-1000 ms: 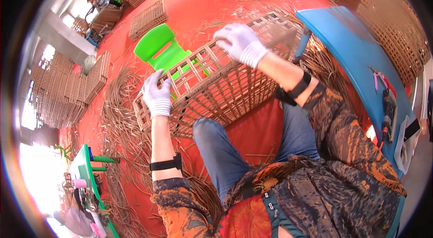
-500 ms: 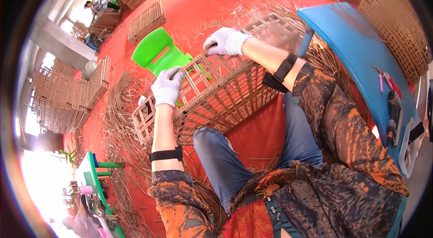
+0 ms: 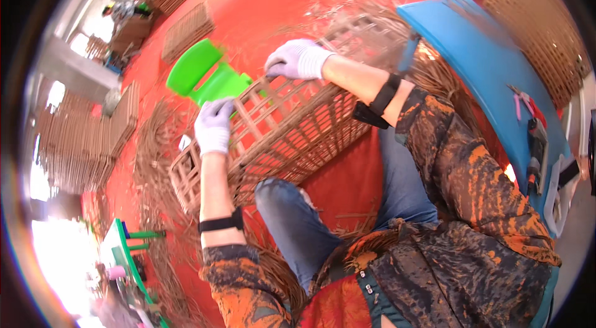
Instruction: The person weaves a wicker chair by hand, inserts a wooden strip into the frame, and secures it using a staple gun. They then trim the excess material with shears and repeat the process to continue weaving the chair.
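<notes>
A long brown woven basket (image 3: 297,140) with an open lattice of strips lies tilted across my knees, its far right end blurred. My left hand (image 3: 214,127), in a pale striped glove, is closed on the lattice near the basket's left end. Farther along the far edge, my gloved right hand (image 3: 299,59) grips the rim with its fingers curled over it. The fingertips of both hands are partly hidden by the strips and the gloves. Just beyond the basket, between the hands, stands a bright green plastic chair (image 3: 194,73).
A blue table (image 3: 478,48) at my right bears pink-handled pliers (image 3: 523,103) and a power tool (image 3: 535,154). Stacked baskets (image 3: 81,141) stand at left, others behind. Loose strips (image 3: 155,141) litter the red floor. A green-edged table (image 3: 127,259) is lower left; another person (image 3: 124,11) is far off.
The whole view has shifted, so most things sit slightly farther left. Both hands keep their hold on the basket, with little visible movement of their own.
</notes>
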Action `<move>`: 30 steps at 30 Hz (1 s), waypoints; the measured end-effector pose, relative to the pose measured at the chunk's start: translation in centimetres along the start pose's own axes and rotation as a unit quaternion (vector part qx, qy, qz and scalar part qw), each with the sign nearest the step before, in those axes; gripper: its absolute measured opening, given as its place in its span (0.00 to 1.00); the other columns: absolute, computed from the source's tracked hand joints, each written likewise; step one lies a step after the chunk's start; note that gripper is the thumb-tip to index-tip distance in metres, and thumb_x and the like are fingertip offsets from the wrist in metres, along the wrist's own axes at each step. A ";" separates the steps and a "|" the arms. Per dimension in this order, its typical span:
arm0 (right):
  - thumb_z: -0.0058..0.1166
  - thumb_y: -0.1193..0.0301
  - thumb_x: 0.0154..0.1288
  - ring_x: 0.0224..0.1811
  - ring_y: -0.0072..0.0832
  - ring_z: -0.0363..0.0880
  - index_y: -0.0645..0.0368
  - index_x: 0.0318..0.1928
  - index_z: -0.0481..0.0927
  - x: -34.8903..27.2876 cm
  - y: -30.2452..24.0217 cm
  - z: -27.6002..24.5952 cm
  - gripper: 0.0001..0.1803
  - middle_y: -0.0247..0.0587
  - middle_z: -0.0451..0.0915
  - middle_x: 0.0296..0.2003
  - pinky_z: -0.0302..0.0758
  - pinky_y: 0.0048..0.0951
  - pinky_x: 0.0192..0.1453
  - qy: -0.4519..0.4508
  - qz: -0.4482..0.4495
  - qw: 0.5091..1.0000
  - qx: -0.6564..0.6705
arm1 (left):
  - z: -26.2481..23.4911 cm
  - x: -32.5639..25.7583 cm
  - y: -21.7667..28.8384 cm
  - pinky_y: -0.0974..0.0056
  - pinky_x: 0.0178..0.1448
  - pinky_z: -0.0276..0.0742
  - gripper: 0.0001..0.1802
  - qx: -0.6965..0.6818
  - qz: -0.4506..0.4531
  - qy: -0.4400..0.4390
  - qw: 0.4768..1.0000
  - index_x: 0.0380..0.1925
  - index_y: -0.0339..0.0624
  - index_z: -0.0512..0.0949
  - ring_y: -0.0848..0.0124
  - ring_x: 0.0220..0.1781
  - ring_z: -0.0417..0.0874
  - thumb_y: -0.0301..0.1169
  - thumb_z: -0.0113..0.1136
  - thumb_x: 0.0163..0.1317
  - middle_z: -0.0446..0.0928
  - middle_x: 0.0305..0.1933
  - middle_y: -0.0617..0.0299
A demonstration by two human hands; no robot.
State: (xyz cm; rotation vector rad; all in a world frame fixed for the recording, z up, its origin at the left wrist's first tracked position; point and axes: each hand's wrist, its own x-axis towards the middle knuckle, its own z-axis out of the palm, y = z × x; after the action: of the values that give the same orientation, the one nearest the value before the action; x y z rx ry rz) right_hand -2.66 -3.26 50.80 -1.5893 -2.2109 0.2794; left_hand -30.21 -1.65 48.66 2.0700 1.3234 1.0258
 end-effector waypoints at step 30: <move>0.54 0.59 0.63 0.44 0.37 0.82 0.50 0.47 0.83 -5.1 12.5 -8.8 0.16 0.41 0.84 0.39 0.76 0.35 0.50 0.005 0.076 0.994 -0.080 | -4.5 -2.0 -0.4 0.53 0.55 0.69 0.16 0.317 0.071 -0.028 0.945 0.47 0.60 0.82 0.62 0.51 0.80 0.42 0.48 0.65 0.82 0.45 0.60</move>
State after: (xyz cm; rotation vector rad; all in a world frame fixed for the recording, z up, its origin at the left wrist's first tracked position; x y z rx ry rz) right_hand 13.25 -4.49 52.84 -1.8437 -2.1558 0.1390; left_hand -34.49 -3.34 50.42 2.6677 1.6476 0.6271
